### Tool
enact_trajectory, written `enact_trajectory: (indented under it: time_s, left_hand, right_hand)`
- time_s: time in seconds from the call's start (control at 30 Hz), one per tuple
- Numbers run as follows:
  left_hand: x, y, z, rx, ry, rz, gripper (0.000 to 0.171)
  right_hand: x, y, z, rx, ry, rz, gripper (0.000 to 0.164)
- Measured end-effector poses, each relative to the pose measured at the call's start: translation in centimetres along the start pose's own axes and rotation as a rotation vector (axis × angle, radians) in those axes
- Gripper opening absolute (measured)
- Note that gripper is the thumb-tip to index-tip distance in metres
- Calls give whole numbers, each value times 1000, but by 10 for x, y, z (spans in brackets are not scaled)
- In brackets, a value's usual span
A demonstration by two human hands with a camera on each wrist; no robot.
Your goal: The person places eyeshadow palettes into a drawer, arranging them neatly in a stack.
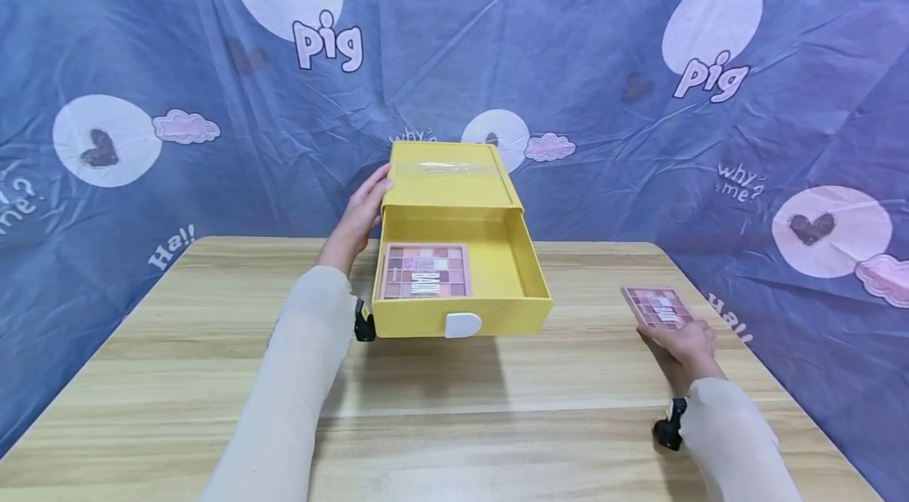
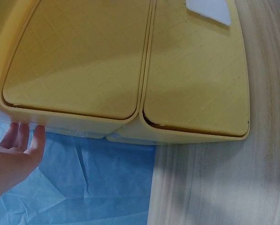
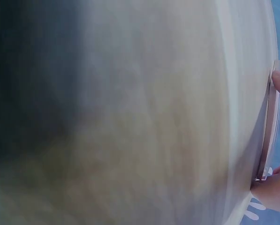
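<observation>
A yellow drawer unit (image 1: 454, 174) stands at the middle of the table with its top drawer (image 1: 500, 319) pulled out. An eyeshadow palette (image 1: 426, 271) lies in the left part of that drawer. My left hand (image 1: 362, 211) rests on the unit's left side; in the left wrist view its fingers (image 2: 36, 140) touch the side wall near the upper edge. Far to the right, my right hand (image 1: 685, 342) grips a second eyeshadow palette (image 1: 656, 307) by its near edge, low over the table. The right wrist view shows this palette (image 3: 269, 122) edge-on, between thumb and fingers.
The wooden table (image 1: 568, 439) reaches back to a blue patterned cloth (image 1: 440, 76) that hangs behind and at both sides. Below the pulled-out drawer, the left wrist view shows more closed drawer fronts (image 2: 79, 56), one with a white tab (image 2: 210, 10).
</observation>
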State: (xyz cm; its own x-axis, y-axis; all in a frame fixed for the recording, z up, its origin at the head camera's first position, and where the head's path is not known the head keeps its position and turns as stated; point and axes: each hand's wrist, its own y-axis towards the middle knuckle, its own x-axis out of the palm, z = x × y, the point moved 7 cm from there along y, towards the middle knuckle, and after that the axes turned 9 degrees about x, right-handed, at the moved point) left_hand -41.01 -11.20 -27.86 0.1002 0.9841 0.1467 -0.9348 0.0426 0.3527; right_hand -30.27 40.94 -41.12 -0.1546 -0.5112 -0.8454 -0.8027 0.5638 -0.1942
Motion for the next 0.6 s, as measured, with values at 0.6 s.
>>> enact_trajectory:
  time_s: [0.6]
  left_hand:
    - [5, -8, 11, -14, -4, -15, 50]
  right_hand:
    - [-7, -4, 3, -69, -42, 66, 102]
